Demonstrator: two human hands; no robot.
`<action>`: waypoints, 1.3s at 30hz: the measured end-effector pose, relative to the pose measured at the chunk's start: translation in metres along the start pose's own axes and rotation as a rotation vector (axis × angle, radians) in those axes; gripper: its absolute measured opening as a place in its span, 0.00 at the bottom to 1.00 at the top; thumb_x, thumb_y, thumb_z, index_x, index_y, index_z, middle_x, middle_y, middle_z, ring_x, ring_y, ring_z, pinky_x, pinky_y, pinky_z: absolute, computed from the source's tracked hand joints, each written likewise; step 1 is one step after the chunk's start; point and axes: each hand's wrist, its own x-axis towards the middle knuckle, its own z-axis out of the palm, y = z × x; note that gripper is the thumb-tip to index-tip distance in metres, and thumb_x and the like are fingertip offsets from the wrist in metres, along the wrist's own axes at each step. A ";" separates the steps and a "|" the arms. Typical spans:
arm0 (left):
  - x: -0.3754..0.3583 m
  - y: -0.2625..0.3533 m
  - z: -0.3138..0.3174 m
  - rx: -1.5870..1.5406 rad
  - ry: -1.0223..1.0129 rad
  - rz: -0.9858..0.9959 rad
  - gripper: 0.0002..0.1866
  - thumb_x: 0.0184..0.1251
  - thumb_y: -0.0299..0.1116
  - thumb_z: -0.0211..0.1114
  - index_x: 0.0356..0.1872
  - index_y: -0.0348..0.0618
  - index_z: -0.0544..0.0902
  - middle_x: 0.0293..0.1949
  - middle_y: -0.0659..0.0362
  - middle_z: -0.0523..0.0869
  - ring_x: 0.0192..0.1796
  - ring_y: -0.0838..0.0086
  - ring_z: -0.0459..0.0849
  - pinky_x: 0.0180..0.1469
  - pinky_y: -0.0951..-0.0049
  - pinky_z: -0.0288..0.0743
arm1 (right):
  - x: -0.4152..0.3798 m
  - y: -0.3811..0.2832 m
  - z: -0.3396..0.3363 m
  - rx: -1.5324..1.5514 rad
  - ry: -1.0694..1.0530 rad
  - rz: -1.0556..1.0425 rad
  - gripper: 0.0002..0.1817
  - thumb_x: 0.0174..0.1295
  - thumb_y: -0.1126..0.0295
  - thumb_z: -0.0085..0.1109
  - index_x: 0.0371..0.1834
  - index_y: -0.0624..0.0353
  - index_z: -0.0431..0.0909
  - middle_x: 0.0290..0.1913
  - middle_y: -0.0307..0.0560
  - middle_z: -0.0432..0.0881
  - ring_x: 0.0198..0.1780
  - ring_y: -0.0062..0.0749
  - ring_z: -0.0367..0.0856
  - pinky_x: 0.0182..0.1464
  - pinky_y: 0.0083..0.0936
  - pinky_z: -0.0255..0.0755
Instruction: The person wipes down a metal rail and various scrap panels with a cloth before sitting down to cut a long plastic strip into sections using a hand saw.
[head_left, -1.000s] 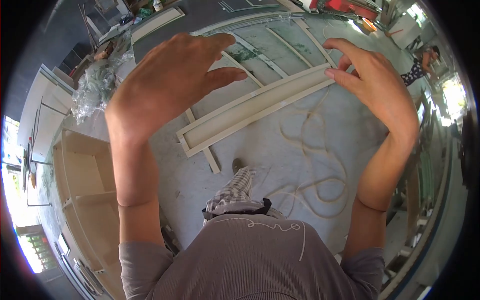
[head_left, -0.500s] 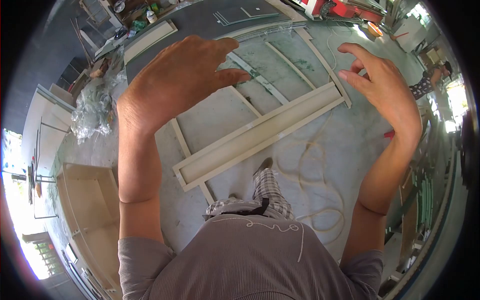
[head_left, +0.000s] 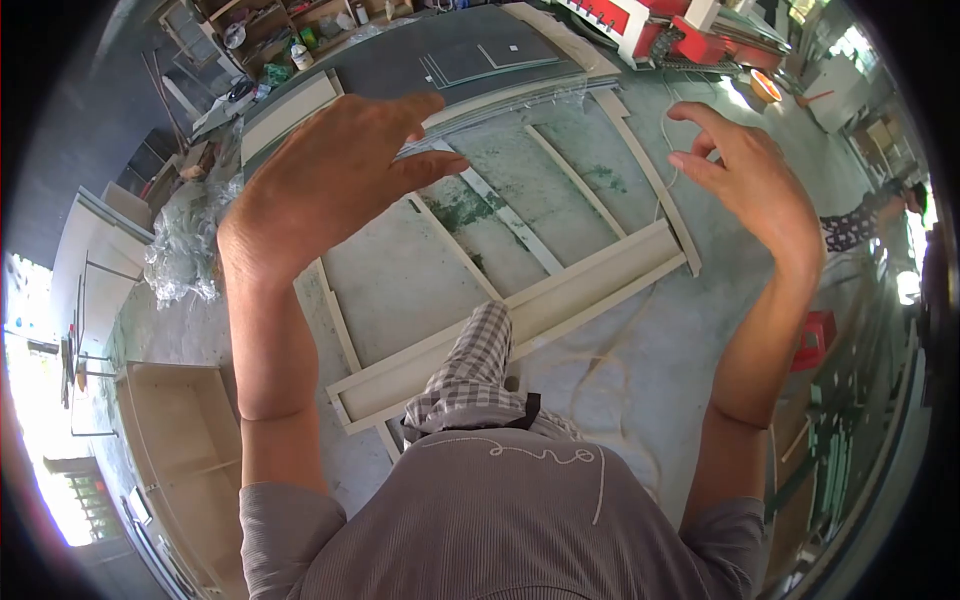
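Both my hands are raised in front of me with nothing in them. My left hand has its thumb apart from the fingers, which reach to the right. My right hand hangs in the air with fingers loosely curved and the thumb separate. Below them on the floor lies a long cream shallow panel with raised edges. Narrow slats run from it toward a dark board stack. My leg in checked trousers extends over the panel; its foot is hidden.
An open cream cabinet stands at left, near crumpled clear plastic. A pale hose loops across the floor. On the right are a red stool and another person. Red machinery stands at the back.
One leg has swung forward over the long panel. The floor frame and boards appear closer, and more of the red stool shows. Both hands stay raised and apart, in nearly the same pose.
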 end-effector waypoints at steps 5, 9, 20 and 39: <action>0.083 -0.023 0.032 -0.044 0.053 0.054 0.26 0.59 0.49 0.60 0.47 0.33 0.75 0.34 0.46 0.83 0.39 0.56 0.81 0.42 0.63 0.74 | 0.063 0.054 0.006 0.022 -0.016 0.029 0.21 0.56 0.64 0.58 0.52 0.57 0.71 0.31 0.55 0.79 0.34 0.45 0.78 0.38 0.35 0.69; 0.177 -0.053 0.080 -0.065 0.044 0.094 0.26 0.60 0.49 0.59 0.48 0.34 0.75 0.34 0.45 0.82 0.41 0.56 0.81 0.44 0.62 0.74 | 0.129 0.114 0.017 -0.009 0.011 0.083 0.20 0.56 0.64 0.58 0.52 0.56 0.71 0.31 0.55 0.79 0.34 0.45 0.78 0.38 0.34 0.69; 0.502 -0.195 0.166 -0.142 -0.196 0.059 0.29 0.59 0.49 0.61 0.52 0.33 0.74 0.43 0.47 0.82 0.48 0.59 0.80 0.50 0.66 0.72 | 0.435 0.251 0.050 -0.020 -0.052 0.271 0.20 0.56 0.64 0.58 0.52 0.55 0.70 0.30 0.53 0.79 0.33 0.46 0.78 0.39 0.35 0.69; 0.802 -0.214 0.256 -0.277 -0.280 0.305 0.29 0.59 0.48 0.60 0.53 0.32 0.73 0.46 0.44 0.80 0.50 0.54 0.78 0.51 0.66 0.70 | 0.609 0.481 0.045 0.016 -0.015 0.416 0.20 0.54 0.64 0.59 0.51 0.54 0.71 0.29 0.51 0.79 0.35 0.44 0.78 0.41 0.34 0.68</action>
